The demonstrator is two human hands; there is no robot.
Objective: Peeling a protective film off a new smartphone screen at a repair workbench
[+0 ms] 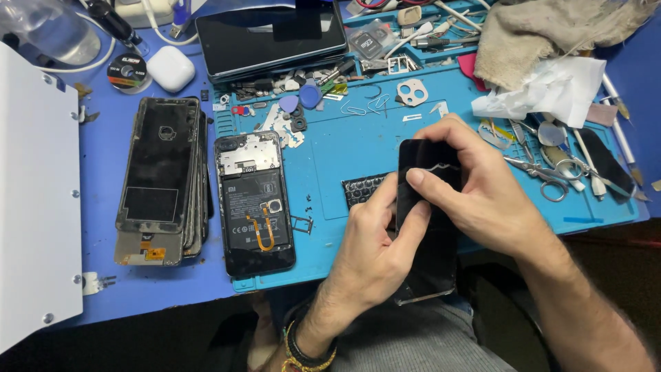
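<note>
Blue rubbery work mat (358, 148) carries an opened phone (253, 203), flat and rectangular. Just right of this phone, left hand (375, 251) and right hand (475, 186) both pinch a glossy black back cover (427, 227).

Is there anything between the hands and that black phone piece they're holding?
No. Both hands already touch the black panel: the left hand grips its left edge and the right hand presses a fingertip on its face. Nothing visible sits between them.

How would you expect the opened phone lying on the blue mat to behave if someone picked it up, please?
The opened phone is probably rigid, being a flat slab. Its exposed orange flex cable looks easy to snag or tear. It lies flat on the blue mat, so it should slide, not roll.
</note>
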